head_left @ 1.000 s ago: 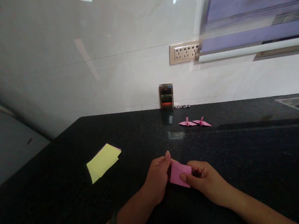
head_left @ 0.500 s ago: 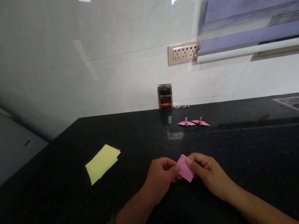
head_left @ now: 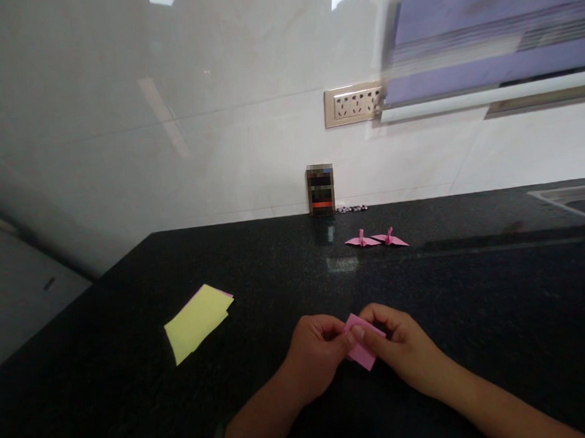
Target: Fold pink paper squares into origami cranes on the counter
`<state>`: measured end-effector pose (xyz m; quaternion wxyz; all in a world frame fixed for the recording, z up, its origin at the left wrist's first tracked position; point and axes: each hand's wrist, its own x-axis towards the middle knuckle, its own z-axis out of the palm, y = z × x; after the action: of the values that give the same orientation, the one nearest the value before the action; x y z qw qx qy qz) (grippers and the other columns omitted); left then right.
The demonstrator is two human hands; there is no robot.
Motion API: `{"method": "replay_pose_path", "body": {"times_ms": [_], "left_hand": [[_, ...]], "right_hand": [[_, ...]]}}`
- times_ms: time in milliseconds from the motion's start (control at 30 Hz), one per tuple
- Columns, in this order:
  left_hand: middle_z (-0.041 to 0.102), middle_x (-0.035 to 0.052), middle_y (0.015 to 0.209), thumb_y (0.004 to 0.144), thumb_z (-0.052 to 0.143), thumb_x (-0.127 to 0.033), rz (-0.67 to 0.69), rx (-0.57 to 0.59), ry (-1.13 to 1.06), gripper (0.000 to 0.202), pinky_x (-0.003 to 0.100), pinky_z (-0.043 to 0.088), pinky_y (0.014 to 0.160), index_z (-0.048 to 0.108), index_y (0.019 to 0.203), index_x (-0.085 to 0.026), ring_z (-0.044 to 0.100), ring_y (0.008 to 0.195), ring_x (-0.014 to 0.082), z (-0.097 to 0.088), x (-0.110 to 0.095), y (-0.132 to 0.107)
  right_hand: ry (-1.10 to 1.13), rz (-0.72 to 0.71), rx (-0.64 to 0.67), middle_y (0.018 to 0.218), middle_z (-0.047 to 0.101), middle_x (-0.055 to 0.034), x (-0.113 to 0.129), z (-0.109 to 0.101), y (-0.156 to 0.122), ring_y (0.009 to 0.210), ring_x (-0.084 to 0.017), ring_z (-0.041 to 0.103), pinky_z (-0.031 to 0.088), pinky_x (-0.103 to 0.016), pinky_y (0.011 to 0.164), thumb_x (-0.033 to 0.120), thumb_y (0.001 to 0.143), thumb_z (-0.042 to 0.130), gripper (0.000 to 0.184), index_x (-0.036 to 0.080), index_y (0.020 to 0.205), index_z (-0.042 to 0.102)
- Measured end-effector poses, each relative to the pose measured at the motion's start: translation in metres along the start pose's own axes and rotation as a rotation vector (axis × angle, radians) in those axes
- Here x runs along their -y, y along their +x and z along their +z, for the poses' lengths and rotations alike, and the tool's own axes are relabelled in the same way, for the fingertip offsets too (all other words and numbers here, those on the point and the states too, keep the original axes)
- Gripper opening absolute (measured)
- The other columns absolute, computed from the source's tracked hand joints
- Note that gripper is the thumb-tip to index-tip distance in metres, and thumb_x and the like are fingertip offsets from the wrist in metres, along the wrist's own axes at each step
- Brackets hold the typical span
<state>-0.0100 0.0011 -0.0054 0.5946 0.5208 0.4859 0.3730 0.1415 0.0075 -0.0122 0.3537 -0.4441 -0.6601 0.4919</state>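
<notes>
A small folded piece of pink paper is pinched between both my hands just above the black counter. My left hand grips its left side with thumb and fingers closed. My right hand closes on its right side, fingertips meeting the left ones on the paper. Most of the paper is hidden by my fingers.
A stack of yellow paper sheets with a pink sheet beneath lies to the left. Two folded pink paper cranes sit farther back. A small dark box stands at the wall, with a socket strip above and a sink edge far right.
The paper has been turned and folded smaller between my hands. Both hands came closer together and dropped a little toward me.
</notes>
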Motion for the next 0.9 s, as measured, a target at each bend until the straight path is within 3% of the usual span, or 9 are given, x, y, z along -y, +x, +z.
{"method": "replay_pose_path", "body": {"times_ms": [267,467,633,700,767,833,900], "left_hand": [[0.057,0.0022,0.054,0.066,0.058,-0.029,-0.025,0.016,0.01,0.019,0.021,0.034,0.049,0.062,0.06,-0.011,0.047,0.049,0.01,-0.001,-0.002,0.0],[0.06,0.0045,0.058,0.069,0.056,-0.035,-0.079,-0.021,-0.086,0.025,0.022,0.038,0.05,0.063,0.069,-0.011,0.052,0.051,0.0112,-0.003,-0.002,0.002],[0.063,0.0065,0.063,0.07,0.054,-0.037,-0.139,0.018,-0.109,0.028,0.022,0.039,0.05,0.062,0.076,-0.01,0.056,0.055,0.0124,-0.004,-0.003,0.002],[0.063,0.0065,0.064,0.07,0.054,-0.036,-0.141,-0.001,-0.129,0.028,0.021,0.04,0.051,0.062,0.076,-0.01,0.056,0.055,0.012,-0.005,-0.003,0.003],[0.063,0.0059,0.065,0.071,0.054,-0.036,-0.135,-0.029,-0.158,0.027,0.02,0.039,0.051,0.061,0.076,-0.01,0.056,0.055,0.0111,-0.007,-0.002,0.003],[0.062,0.0055,0.065,0.071,0.054,-0.035,-0.131,-0.041,-0.182,0.026,0.02,0.039,0.051,0.061,0.077,-0.011,0.055,0.055,0.0103,-0.009,-0.002,0.004],[0.063,0.0056,0.067,0.071,0.054,-0.036,-0.12,-0.048,-0.19,0.027,0.02,0.039,0.052,0.061,0.078,-0.011,0.055,0.055,0.0102,-0.01,-0.001,0.005]], "right_hand": [[0.078,0.048,0.015,0.056,0.05,0.0015,-0.001,-0.001,0.0,0.052,-0.01,0.045,0.035,-0.02,0.049,0.038,0.079,0.046,0.028,0.015,0.067,0.056],[0.08,0.085,0.014,0.054,0.048,0.0016,-0.002,-0.004,0.005,0.049,-0.009,0.043,0.035,-0.02,0.046,0.043,0.08,0.041,0.035,0.015,0.064,0.054],[0.029,0.067,-0.014,0.056,0.05,0.0008,-0.006,-0.006,0.005,0.05,-0.01,0.045,0.038,-0.021,0.046,0.042,0.081,0.041,0.032,0.016,0.069,0.055],[0.034,0.004,-0.037,0.068,0.053,-0.0009,-0.005,-0.007,0.003,0.058,-0.011,0.05,0.042,-0.022,0.051,0.037,0.08,0.044,0.023,0.018,0.088,0.053],[-0.032,-0.124,-0.063,0.088,0.052,-0.0046,-0.003,-0.008,0.002,0.074,-0.015,0.052,0.045,-0.024,0.058,0.032,0.075,0.054,0.035,0.021,0.107,0.044],[-0.205,-0.28,-0.067,0.104,0.045,-0.0077,-0.002,-0.011,0.0,0.092,-0.019,0.048,0.046,-0.029,0.069,0.026,0.067,0.062,0.048,0.024,0.111,0.042],[-0.399,-0.391,-0.05,0.112,0.039,-0.0084,0.0,-0.013,0.0,0.103,-0.023,0.04,0.042,-0.035,0.08,0.022,0.065,0.063,0.043,0.024,0.105,0.048]]}}
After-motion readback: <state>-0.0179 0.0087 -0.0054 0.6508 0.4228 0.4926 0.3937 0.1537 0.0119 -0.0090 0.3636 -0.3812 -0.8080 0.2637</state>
